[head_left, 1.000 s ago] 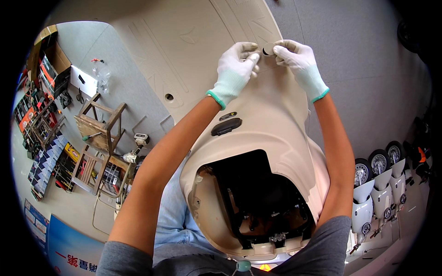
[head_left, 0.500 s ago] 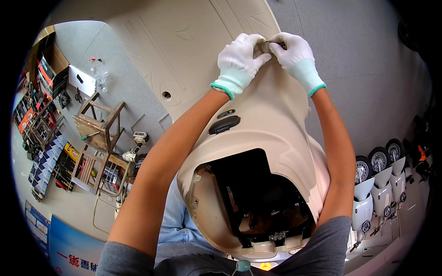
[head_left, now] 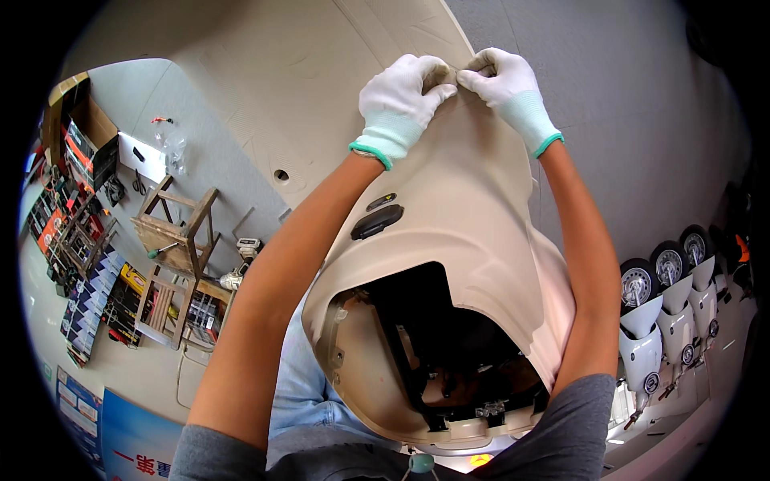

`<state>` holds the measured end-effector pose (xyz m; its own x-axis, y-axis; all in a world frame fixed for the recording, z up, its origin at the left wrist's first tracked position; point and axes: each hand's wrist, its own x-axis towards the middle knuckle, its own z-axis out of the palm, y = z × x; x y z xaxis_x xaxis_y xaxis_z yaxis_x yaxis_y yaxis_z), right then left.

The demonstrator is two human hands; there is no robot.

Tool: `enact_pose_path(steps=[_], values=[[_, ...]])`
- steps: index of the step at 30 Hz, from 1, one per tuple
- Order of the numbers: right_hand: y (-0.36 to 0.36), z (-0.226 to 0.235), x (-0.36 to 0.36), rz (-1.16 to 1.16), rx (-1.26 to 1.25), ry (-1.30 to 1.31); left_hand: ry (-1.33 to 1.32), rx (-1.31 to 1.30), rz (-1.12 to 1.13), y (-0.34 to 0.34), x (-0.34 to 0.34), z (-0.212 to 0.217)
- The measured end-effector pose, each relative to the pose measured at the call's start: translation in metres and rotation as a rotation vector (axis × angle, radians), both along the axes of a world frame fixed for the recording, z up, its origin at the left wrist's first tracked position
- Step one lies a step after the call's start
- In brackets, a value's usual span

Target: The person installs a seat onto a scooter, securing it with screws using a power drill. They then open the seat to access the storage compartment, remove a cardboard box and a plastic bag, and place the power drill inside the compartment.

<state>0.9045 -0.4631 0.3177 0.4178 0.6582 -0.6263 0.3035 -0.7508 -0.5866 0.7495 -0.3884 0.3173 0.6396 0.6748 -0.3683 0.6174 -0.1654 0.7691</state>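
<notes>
Both my hands wear white gloves with mint cuffs and meet at the edge of a beige scooter body (head_left: 473, 216), where it joins the wide floorboard (head_left: 273, 88). My left hand (head_left: 401, 98) has thumb and fingers curled into a pinch. Close beside it, my right hand (head_left: 502, 78) pinches too, its fingertips almost touching the left ones. Whatever lies between the fingertips is too small and hidden to name. Nearer me on the body are a black oval cover (head_left: 377, 222) and a small oval plate (head_left: 381, 201). A large dark opening (head_left: 449, 337) gapes in the body below.
On the left stand a wooden stool (head_left: 168, 234) and a cordless drill (head_left: 241, 264), with an open cardboard box (head_left: 95, 120) and tool packages beyond. Several pale scooters (head_left: 642, 353) with spoked wheels line the right side. A blue poster board (head_left: 136, 433) is at lower left.
The view has shifted slightly, so the scooter body sits a little further left. My hands stay together at the same edge; the small dark piece glimpsed between the fingertips no longer shows clearly.
</notes>
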Motion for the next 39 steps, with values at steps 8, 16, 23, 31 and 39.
enact_pose_path(steps=[8,16,23,31,39], values=[[-0.007,-0.004,-0.002,-0.112,0.041,0.159,0.014,0.031,-0.063,0.01,0.003,-0.006],[0.004,0.005,-0.012,-0.035,-0.132,0.005,0.342,-0.017,-0.137,0.021,0.026,0.008],[-0.002,-0.005,-0.011,-0.116,-0.059,0.104,0.385,-0.043,-0.033,0.026,0.033,0.007],[-0.003,-0.018,-0.019,-0.151,-0.07,0.04,0.589,0.007,-0.076,0.02,0.05,0.019],[-0.013,-0.012,0.0,-0.483,0.061,0.528,0.294,-0.231,0.052,0.041,0.028,0.004]])
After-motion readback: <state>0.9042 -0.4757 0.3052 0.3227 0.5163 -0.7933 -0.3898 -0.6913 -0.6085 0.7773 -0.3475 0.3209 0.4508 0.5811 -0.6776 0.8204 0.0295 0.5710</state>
